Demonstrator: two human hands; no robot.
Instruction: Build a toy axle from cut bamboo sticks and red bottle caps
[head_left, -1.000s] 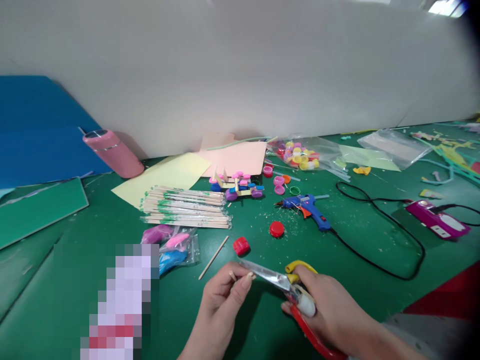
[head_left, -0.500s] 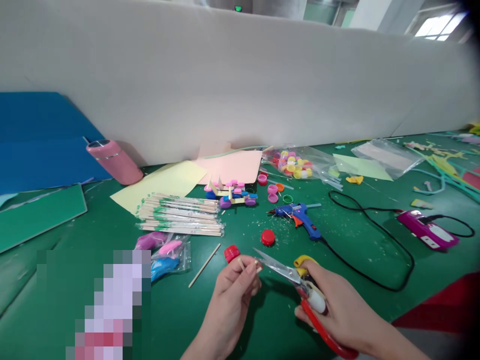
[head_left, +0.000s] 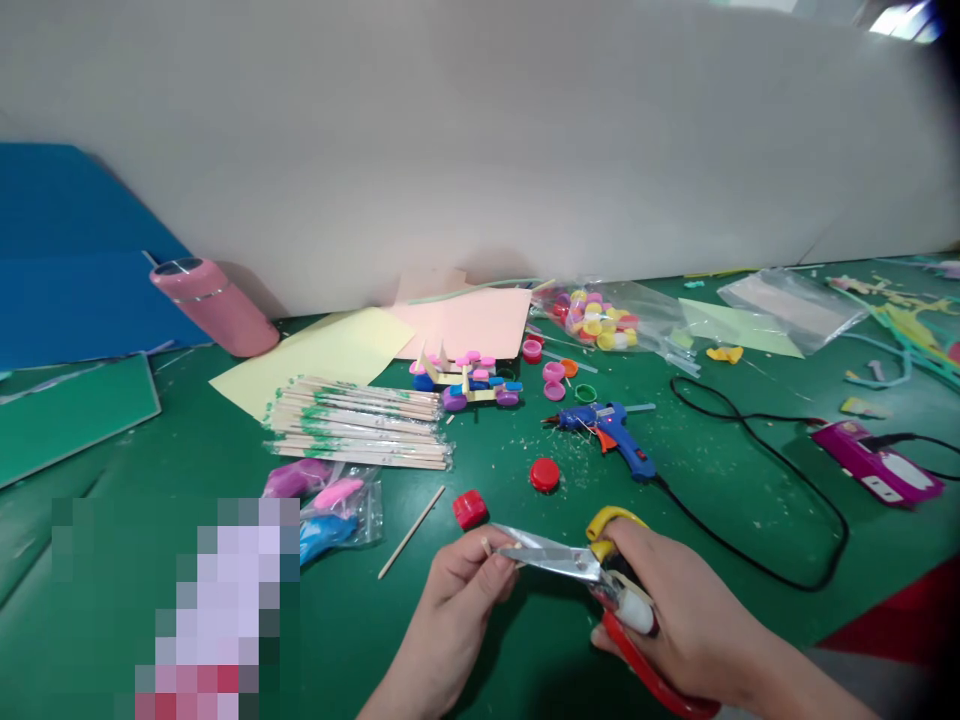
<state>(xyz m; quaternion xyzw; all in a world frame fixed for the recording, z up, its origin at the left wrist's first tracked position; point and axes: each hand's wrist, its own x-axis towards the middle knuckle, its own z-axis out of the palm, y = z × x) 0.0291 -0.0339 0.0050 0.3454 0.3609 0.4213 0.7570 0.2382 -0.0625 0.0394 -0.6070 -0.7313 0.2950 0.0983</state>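
My left hand [head_left: 463, 590] pinches a short wooden stick piece [head_left: 486, 546] between thumb and fingers, low in the middle of the view. My right hand [head_left: 679, 620] grips scissors [head_left: 592, 572] with a yellow and a red handle. The blades are closed on the stick piece right at my left fingertips. A red bottle cap [head_left: 469, 509] lies just beyond my left hand, and a loose wooden stick [head_left: 411, 532] lies to its left.
On the green table [head_left: 525, 660] lie a bundle of wrapped chopsticks [head_left: 356, 437], a small cap-wheeled stick model [head_left: 469, 381], a blue glue gun [head_left: 609, 433] with black cord, another red cap [head_left: 544, 474], a bag of caps [head_left: 600, 315], a pink bottle [head_left: 212, 305] and a purple power strip [head_left: 876, 465].
The scissor blades, open half a second ago, have closed on the stick piece. Both hands stay close together in front of me; the camera has shifted slightly.
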